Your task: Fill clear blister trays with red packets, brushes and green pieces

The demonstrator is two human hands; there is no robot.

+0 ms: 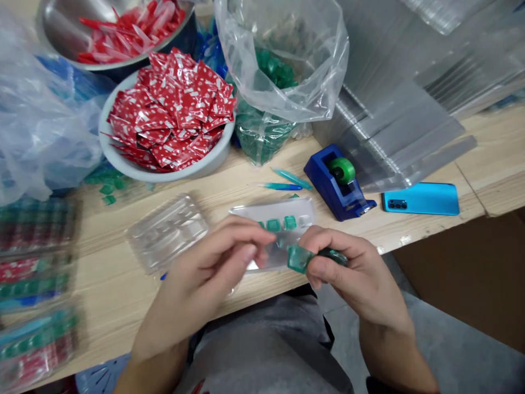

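Observation:
My right hand (348,268) is closed on a small green translucent square piece (298,259), held out between thumb and fingers. A darker green piece (333,255) shows inside the same grip. Just left of it, my left hand (221,262) has its fingers curled together near the thumb; anything between them is hidden. Under the hands lies a clear plastic tray (273,209), partly covered, with green squares (290,221) in a row of its slots. Another clear tray (168,232) rests on the table beyond my left hand.
Behind stand a bowl (107,158) of red packets, a metal bowl (61,33) of red pieces and a plastic bag (262,134) of green pieces. A blue tape dispenser (328,183) and phone (430,198) lie right. Filled packs (35,345) are stacked left.

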